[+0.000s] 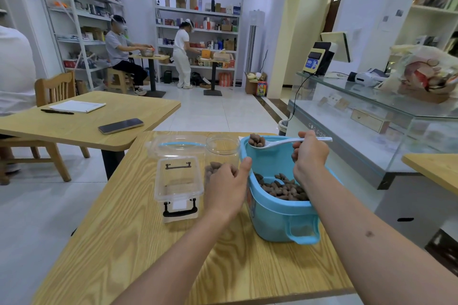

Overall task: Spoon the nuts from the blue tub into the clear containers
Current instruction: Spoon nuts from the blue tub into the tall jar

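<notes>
- White plastic spoon (282, 143) — our right hand (309, 153) pinches its handle near the far end. The bowl, heaped with brown oblong nuts (256, 140), hangs over the far rim of the blue plastic tub (280, 215). We judge the spoon light and stiff; the heaped load looks loose and would likely roll off if the bowl tilts, so we would keep it level.
- Blue tub: on the wooden counter (138, 250), right of centre, with more nuts lying in the bottom. It looks rigid and has a moulded handle at the near end.
- Round clear plastic jar (223, 146) — stands just left of the tub, a few nuts showing through its wall. Our left hand (226, 188) curls its grip round the near side. We judge it light, smooth and easily tipped, hence the steadying hold.
- Clear rectangular box with black latches (178, 186): left of the jar; seemingly no nuts inside.
- Hidden: the jar's lower part, behind the left hand, and the tub's contents under the right forearm. The left fingertips are out of sight.
</notes>
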